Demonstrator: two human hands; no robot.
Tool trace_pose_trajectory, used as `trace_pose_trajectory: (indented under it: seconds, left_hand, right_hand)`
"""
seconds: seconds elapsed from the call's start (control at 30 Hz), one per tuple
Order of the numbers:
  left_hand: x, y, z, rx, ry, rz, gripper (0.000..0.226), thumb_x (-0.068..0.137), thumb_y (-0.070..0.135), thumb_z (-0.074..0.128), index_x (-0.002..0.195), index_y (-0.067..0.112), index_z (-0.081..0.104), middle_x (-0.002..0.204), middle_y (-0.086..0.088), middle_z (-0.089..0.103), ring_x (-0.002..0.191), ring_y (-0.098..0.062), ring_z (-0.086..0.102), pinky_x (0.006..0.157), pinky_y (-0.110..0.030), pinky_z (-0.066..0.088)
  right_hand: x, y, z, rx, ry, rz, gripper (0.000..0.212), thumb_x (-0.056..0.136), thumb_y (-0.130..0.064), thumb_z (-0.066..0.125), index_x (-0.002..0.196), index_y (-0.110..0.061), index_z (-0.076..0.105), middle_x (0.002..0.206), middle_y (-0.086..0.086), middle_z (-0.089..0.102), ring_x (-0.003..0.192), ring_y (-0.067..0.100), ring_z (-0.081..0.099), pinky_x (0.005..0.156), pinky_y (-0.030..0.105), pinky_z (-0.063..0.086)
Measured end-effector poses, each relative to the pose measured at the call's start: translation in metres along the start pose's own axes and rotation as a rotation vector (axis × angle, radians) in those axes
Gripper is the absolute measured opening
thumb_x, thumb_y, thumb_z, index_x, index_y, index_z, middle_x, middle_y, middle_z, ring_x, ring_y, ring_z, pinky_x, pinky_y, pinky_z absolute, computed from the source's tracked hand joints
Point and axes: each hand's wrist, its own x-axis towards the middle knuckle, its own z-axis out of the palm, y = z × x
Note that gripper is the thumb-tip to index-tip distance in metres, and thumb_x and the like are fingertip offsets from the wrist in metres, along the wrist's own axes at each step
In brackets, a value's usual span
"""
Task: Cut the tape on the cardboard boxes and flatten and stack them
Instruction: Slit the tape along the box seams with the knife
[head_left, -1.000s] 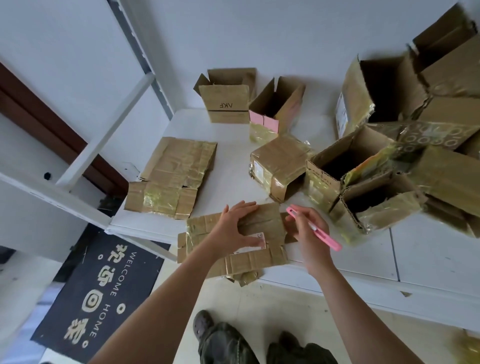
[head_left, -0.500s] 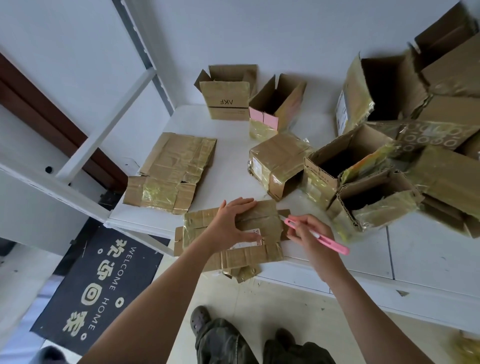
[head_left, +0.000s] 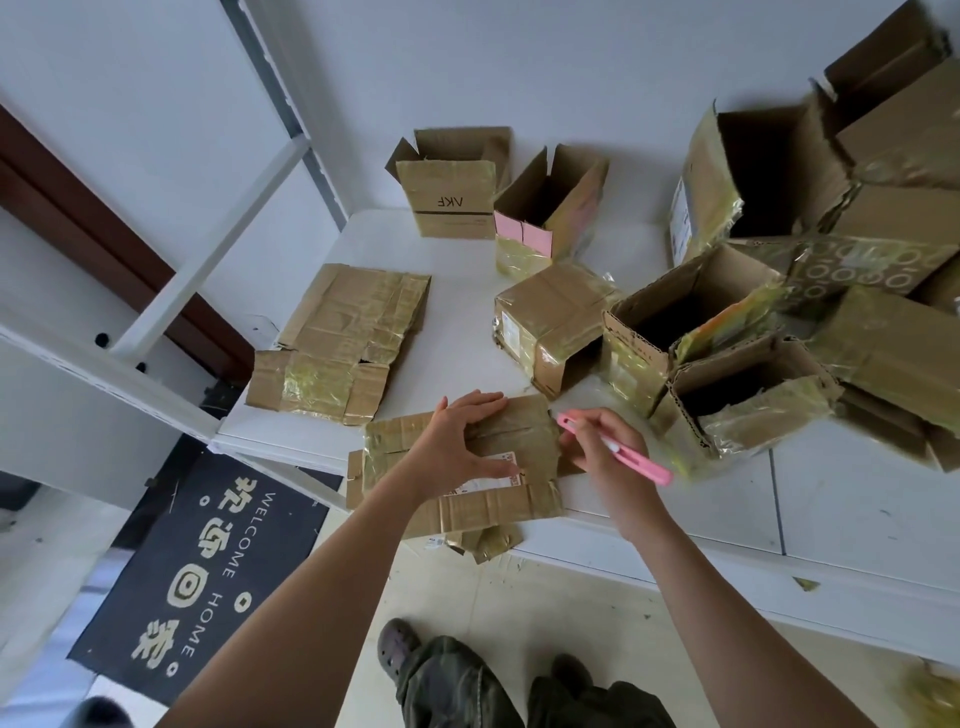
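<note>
A flattened, tape-covered cardboard box (head_left: 524, 441) lies at the near edge of the white table (head_left: 857, 499), partly overhanging it. My left hand (head_left: 462, 441) presses flat on it with spread fingers. My right hand (head_left: 605, 447) grips a pink utility knife (head_left: 639, 462), its tip at the box's right edge. Another flattened box (head_left: 343, 343) lies to the left. A taped small box (head_left: 545, 322) lies on its side just beyond my hands.
Several open boxes crowd the table's right side, the nearest (head_left: 743, 400) close to my right hand. Two open boxes (head_left: 452, 192) (head_left: 550, 208) stand at the back by the wall. A white shelf frame (head_left: 208, 254) is at the left. A dark doormat (head_left: 208, 561) lies on the floor.
My right hand with the pink knife has shifted slightly left toward the flattened box's right edge. My left hand stays pressed on the box.
</note>
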Motion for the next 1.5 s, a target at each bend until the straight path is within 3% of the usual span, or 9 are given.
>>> trace_pose_trajectory:
  seconds: [0.3,0.4,0.47,0.57,0.83,0.93,1.1,1.33,1.5]
  left_hand:
    - [0.003,-0.001,-0.001,0.011,-0.018,-0.002,0.087,0.071,0.043,0.083,0.146,0.027,0.042,0.15,0.012,0.037,0.143,-0.009,0.024,0.118,-0.034,-0.009]
    - [0.004,0.003,-0.003,0.026,0.004,-0.038,0.088,0.069,0.046,0.084,0.145,0.027,0.045,0.145,0.009,0.044,0.135,-0.017,0.035,0.12,-0.039,0.017]
    - [0.005,0.008,-0.003,0.106,0.037,-0.068,0.088,0.067,0.054,0.082,0.143,0.028,0.047,0.132,0.008,0.052,0.121,-0.017,0.045,0.11,-0.042,0.035]
    - [0.003,0.015,-0.004,0.228,0.095,-0.139,0.088,0.068,0.069,0.073,0.142,0.031,0.045,0.111,0.009,0.051,0.104,-0.014,0.047,0.098,-0.042,0.043]
    - [-0.002,0.034,-0.009,0.165,0.236,-0.31,0.081,0.067,0.076,0.066,0.127,0.026,0.048,0.109,0.006,0.051,0.101,-0.016,0.054,0.091,-0.042,0.051]
    - [-0.003,0.042,-0.015,-0.021,0.271,-0.37,0.086,0.059,0.079,0.064,0.121,0.022,0.049,0.109,0.002,0.054,0.099,-0.019,0.059,0.087,-0.045,0.054]
    - [-0.009,0.029,-0.034,-0.213,0.376,-0.526,0.095,0.059,0.075,0.07,0.13,0.017,0.042,0.122,-0.005,0.051,0.112,-0.024,0.055,0.095,-0.047,0.05]
    - [-0.013,0.011,-0.028,-0.419,0.428,-0.659,0.085,0.082,0.053,0.071,0.141,0.005,0.031,0.138,-0.013,0.046,0.125,-0.03,0.047,0.103,-0.042,0.043]
    - [-0.032,-0.006,-0.029,-0.553,0.349,-0.648,0.064,0.092,0.019,0.066,0.148,0.024,0.035,0.116,-0.003,0.06,0.103,-0.022,0.061,0.082,-0.04,0.055]
  right_hand:
    - [-0.028,-0.008,-0.025,-0.147,-0.119,-0.027,0.014,0.096,-0.008,0.056,0.088,-0.005,0.067,0.082,0.006,0.069,0.088,0.024,0.067,0.087,0.043,0.056]
    - [-0.039,-0.016,-0.031,-0.283,-0.13,-0.077,0.015,0.098,-0.01,0.054,0.09,-0.013,0.066,0.081,-0.002,0.068,0.084,0.025,0.064,0.074,0.045,0.052]
    - [-0.04,-0.024,-0.029,-0.35,-0.079,-0.205,0.01,0.1,-0.012,0.052,0.097,-0.013,0.061,0.079,-0.008,0.064,0.073,0.007,0.062,0.063,0.021,0.049]
    - [-0.027,-0.027,-0.027,-0.724,-0.006,-0.362,0.009,0.098,-0.007,0.051,0.1,-0.006,0.059,0.085,0.001,0.063,0.074,0.007,0.06,0.064,0.024,0.048]
    - [0.011,-0.021,-0.017,-1.634,-0.072,-0.089,0.04,0.091,-0.009,0.056,0.128,-0.023,0.05,0.125,0.0,0.054,0.111,0.021,0.057,0.068,0.031,0.046]
    - [0.015,-0.018,-0.016,-1.6,-0.014,-0.015,0.057,0.091,-0.008,0.055,0.142,-0.027,0.039,0.131,0.002,0.051,0.111,0.023,0.056,0.069,0.033,0.049]
    - [0.005,-0.028,0.003,-1.181,0.082,-0.253,0.03,0.096,-0.009,0.053,0.123,-0.018,0.059,0.119,0.0,0.06,0.105,0.014,0.059,0.078,0.027,0.053]
    - [-0.006,-0.033,0.066,-0.661,-0.456,-0.168,0.038,0.101,-0.023,0.05,0.139,-0.027,0.05,0.111,-0.012,0.059,0.096,-0.005,0.059,0.076,0.006,0.047]
    - [0.004,-0.022,0.078,-0.553,-0.468,-0.076,0.053,0.099,-0.012,0.055,0.148,-0.028,0.041,0.123,-0.014,0.06,0.105,-0.007,0.057,0.08,0.001,0.043]
